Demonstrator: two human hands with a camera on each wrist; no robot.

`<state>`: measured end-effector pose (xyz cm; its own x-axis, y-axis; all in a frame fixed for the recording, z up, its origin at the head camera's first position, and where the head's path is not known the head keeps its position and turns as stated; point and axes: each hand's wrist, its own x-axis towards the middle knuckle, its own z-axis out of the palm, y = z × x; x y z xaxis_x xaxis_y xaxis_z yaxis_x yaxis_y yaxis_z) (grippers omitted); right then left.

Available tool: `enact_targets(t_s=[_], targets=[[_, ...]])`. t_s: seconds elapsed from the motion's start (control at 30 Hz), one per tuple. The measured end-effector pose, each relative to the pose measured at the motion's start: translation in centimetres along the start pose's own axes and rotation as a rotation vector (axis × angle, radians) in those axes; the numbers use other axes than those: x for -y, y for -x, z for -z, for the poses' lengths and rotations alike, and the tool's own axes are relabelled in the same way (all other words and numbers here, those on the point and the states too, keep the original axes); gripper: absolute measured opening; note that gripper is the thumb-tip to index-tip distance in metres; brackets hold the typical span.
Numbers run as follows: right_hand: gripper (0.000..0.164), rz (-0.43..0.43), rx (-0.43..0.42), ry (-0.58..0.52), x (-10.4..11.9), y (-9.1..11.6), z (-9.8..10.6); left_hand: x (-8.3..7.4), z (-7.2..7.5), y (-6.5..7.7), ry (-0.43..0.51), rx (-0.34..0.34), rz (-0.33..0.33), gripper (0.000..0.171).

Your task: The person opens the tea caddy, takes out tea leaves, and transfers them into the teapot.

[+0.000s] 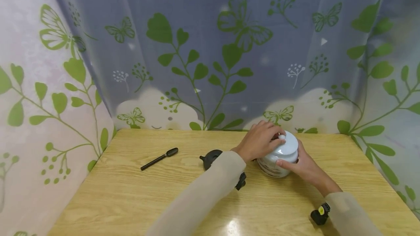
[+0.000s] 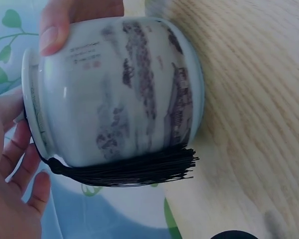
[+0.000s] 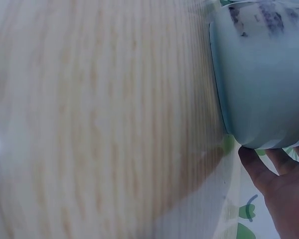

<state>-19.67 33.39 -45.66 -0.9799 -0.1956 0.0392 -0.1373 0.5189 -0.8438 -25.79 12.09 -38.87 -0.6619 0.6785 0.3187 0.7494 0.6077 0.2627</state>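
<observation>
A white ceramic jar (image 1: 273,166) with a painted landscape stands at the right of the table. On it sits a round white lid (image 1: 288,145) with a small knob. My left hand (image 1: 262,141) reaches over the jar and pinches the lid's knob between thumb and fingers. My right hand (image 1: 305,166) grips the jar's right side, its thumb across the front; in the right wrist view, the right-hand fingers (image 3: 259,169) touch the jar wall (image 3: 269,84). A black tassel (image 2: 129,169) hangs along the jar in the left wrist view.
Left of the jar, a dark round pot (image 1: 210,158) with a short spout is partly hidden by my left sleeve. A black spoon-like scoop (image 1: 159,158) lies farther left on the wooden table (image 1: 124,192). A patterned curtain (image 1: 203,46) borders the table's back edge.
</observation>
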Motion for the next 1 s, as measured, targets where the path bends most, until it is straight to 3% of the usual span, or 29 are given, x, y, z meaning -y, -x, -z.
enact_targets(t_s=[0.3,0.47,0.7,1.0], targets=[[0.107,0.003,0.005,-0.006,-0.23,0.04,-0.14,-0.09,0.28,-0.04,-0.034,0.042,-0.036,0.032],[0.107,-0.006,0.008,-0.009,-0.04,0.10,-0.12,-0.07,0.20,-0.18,-0.052,0.031,-0.043,0.031],[0.108,0.000,0.012,-0.004,0.19,0.17,-0.04,-0.32,0.25,-0.40,-0.151,0.012,-0.104,0.032],[0.106,0.010,0.026,-0.019,0.11,0.06,0.34,-0.14,-0.07,-0.92,-0.106,0.016,-0.130,0.028]])
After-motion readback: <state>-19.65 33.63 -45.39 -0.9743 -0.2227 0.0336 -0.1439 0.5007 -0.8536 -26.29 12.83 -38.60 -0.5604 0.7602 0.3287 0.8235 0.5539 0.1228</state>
